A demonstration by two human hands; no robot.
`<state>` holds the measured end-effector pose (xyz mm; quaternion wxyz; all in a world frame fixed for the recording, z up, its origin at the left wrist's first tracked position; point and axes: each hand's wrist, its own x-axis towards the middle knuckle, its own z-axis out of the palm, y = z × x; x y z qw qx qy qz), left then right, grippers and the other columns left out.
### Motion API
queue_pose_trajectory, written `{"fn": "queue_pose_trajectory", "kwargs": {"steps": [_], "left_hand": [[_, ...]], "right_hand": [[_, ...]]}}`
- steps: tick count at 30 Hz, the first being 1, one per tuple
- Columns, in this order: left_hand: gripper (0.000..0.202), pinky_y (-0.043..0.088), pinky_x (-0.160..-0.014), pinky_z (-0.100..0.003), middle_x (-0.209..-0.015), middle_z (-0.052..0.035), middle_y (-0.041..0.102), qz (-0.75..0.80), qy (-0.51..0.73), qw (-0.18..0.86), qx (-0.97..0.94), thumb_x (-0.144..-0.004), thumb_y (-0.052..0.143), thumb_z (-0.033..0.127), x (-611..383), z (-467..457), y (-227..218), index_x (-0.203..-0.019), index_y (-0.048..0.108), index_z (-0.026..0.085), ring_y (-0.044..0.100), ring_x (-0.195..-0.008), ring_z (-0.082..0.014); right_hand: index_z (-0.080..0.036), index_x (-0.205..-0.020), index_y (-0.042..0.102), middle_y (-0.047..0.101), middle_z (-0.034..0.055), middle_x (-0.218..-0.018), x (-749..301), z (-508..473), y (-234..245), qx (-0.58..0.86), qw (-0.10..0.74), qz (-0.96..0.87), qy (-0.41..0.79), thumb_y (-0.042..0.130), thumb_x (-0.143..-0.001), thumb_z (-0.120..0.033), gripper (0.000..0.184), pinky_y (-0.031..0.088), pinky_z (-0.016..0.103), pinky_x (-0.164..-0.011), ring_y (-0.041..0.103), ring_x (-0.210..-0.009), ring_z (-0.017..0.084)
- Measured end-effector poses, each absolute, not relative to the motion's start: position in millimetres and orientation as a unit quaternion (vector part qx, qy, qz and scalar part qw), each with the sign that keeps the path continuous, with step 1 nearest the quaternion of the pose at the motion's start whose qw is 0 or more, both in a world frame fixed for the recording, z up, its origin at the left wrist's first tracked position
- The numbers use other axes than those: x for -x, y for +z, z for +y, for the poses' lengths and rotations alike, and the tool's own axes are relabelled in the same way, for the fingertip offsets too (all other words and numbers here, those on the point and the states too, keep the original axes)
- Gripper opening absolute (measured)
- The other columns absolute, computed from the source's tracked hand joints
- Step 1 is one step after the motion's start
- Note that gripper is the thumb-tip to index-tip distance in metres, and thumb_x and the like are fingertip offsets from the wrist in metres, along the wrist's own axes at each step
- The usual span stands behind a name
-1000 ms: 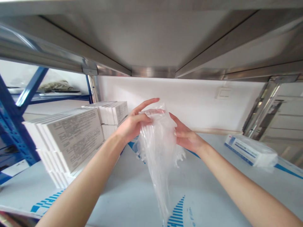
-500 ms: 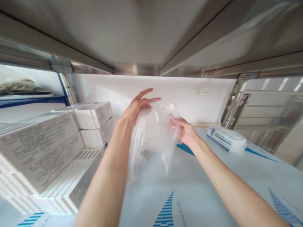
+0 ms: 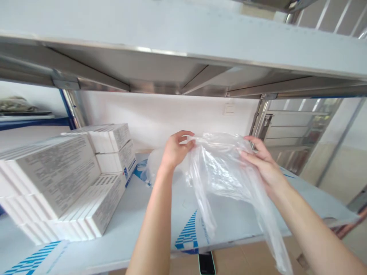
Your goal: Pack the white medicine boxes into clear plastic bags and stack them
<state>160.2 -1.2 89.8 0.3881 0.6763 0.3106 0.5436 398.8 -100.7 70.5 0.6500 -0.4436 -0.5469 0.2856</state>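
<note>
A clear plastic bag (image 3: 220, 168) hangs stretched between both hands above the shelf board (image 3: 160, 229). My left hand (image 3: 176, 149) pinches the bag's upper left edge with curled fingers. My right hand (image 3: 262, 162) holds the bag's right edge, fingers extended along the film and thumb behind it. The bag's tail droops past the shelf's front edge at lower right.
Stacks of white printed boxes (image 3: 65, 179) fill the shelf's left side. An upper metal shelf (image 3: 183, 46) runs overhead. A dark phone (image 3: 206, 263) lies below the shelf's front edge. A blue rack upright (image 3: 64, 105) stands at the left, a white wall behind.
The hands have moved apart and spread the bag open wider. The view has pulled back and dropped, so the upper shelf's front edge now shows. The wrapped package at right is out of sight.
</note>
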Motion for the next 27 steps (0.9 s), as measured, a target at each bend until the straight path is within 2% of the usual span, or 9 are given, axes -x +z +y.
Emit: {"fn": "queue_pose_trajectory", "kwargs": {"steps": [3, 6, 9, 12, 15, 17, 21, 23, 27], "left_hand": [[0.028, 0.050, -0.066, -0.023, -0.083, -0.0051, 0.074, 0.391, 0.524, 0.301, -0.694, -0.076, 0.071, 0.026, -140.0, 37.5, 94.0, -0.104, 0.071, 0.020, 0.070, -0.073, -0.0179], [0.035, 0.046, -0.058, -0.023, -0.058, 0.0008, 0.066, 0.442, 0.517, 0.264, -0.684, -0.071, 0.072, 0.021, -119.6, 70.8, 87.1, -0.106, 0.068, 0.020, 0.063, -0.056, -0.0163], [0.030, 0.046, -0.056, -0.024, -0.052, 0.0026, 0.061, 0.494, 0.517, 0.238, -0.657, -0.076, 0.068, 0.027, -92.3, 92.2, 72.3, -0.105, 0.066, 0.019, 0.058, -0.047, -0.0152], [0.043, 0.050, -0.064, -0.028, -0.071, -0.0038, 0.071, 0.543, 0.534, 0.205, -0.614, -0.084, 0.061, 0.039, -71.1, 101.0, 59.4, -0.121, 0.058, 0.018, 0.066, -0.061, -0.0191], [0.056, 0.051, -0.082, -0.034, -0.105, -0.0146, 0.072, 0.577, 0.542, 0.170, -0.588, -0.087, 0.057, 0.044, -71.9, 108.1, 60.1, -0.136, 0.049, 0.018, 0.069, -0.098, -0.0264], [0.052, 0.049, -0.089, -0.036, -0.115, -0.0164, 0.070, 0.585, 0.522, 0.160, -0.600, -0.084, 0.061, 0.043, -82.7, 117.5, 67.7, -0.131, 0.055, 0.020, 0.066, -0.110, -0.0291], [0.033, 0.048, -0.096, -0.040, -0.107, -0.0126, 0.075, 0.586, 0.423, 0.172, -0.669, -0.073, 0.073, 0.036, -101.1, 138.3, 68.6, -0.104, 0.073, 0.025, 0.068, -0.106, -0.0319], [0.035, 0.039, -0.106, -0.052, -0.119, -0.0159, 0.072, 0.604, 0.371, 0.167, -0.686, -0.071, 0.074, 0.036, -101.1, 141.2, 50.9, -0.104, 0.075, 0.024, 0.058, -0.123, -0.0397], [0.053, 0.010, -0.111, -0.073, -0.156, -0.0156, 0.040, 0.638, 0.299, 0.150, -0.694, -0.076, 0.069, 0.048, -86.8, 133.8, 0.2, -0.124, 0.068, 0.026, 0.016, -0.148, -0.0494]], "right_hand": [[-0.026, -0.080, 0.069, 0.067, 0.0002, -0.081, -374.3, -57.0, 64.2, 0.422, 0.668, -0.527, 0.313, 0.085, -0.062, -0.037, 0.027, 0.050, 0.034, -0.066, 0.061, -0.068, 0.017], [-0.023, -0.084, 0.073, 0.071, 0.0021, -0.082, -352.0, -9.4, 57.0, 0.446, 0.639, -0.519, 0.351, 0.083, -0.059, -0.036, 0.030, 0.050, 0.033, -0.068, 0.064, -0.072, 0.019], [-0.023, -0.096, 0.074, 0.073, 0.0029, -0.087, -334.4, 33.3, 48.0, 0.482, 0.598, -0.531, 0.357, 0.079, -0.061, -0.032, 0.036, 0.050, 0.030, -0.061, 0.064, -0.068, 0.017], [-0.024, -0.106, 0.073, 0.074, 0.0044, -0.102, -317.1, 71.1, 36.9, 0.505, 0.561, -0.558, 0.345, 0.075, -0.063, -0.023, 0.043, 0.051, 0.028, -0.060, 0.065, -0.069, 0.015], [-0.024, -0.116, 0.068, 0.070, 0.0071, -0.118, -301.7, 105.3, 25.2, 0.537, 0.517, -0.589, 0.312, 0.071, -0.067, -0.019, 0.049, 0.055, 0.029, -0.064, 0.067, -0.074, 0.016], [-0.022, -0.120, 0.066, 0.068, 0.0105, -0.122, -296.7, 124.9, 17.8, 0.561, 0.480, -0.611, 0.285, 0.070, -0.070, -0.021, 0.050, 0.057, 0.034, -0.067, 0.069, -0.076, 0.019], [-0.019, -0.118, 0.068, 0.067, 0.0131, -0.124, -302.1, 152.0, 4.3, 0.587, 0.421, -0.655, 0.220, 0.069, -0.073, -0.015, 0.046, 0.053, 0.045, -0.092, 0.068, -0.103, 0.027], [-0.020, -0.114, 0.071, 0.068, 0.0119, -0.123, -308.1, 158.8, -3.3, 0.587, 0.399, -0.676, 0.198, 0.070, -0.072, -0.012, 0.043, 0.046, 0.044, -0.104, 0.063, -0.115, 0.028], [-0.022, -0.123, 0.068, 0.060, 0.0138, -0.135, -313.8, 161.3, -18.7, 0.579, 0.373, -0.708, 0.156, 0.080, -0.069, -0.022, 0.055, 0.039, 0.042, -0.111, 0.057, -0.126, 0.029]]}}
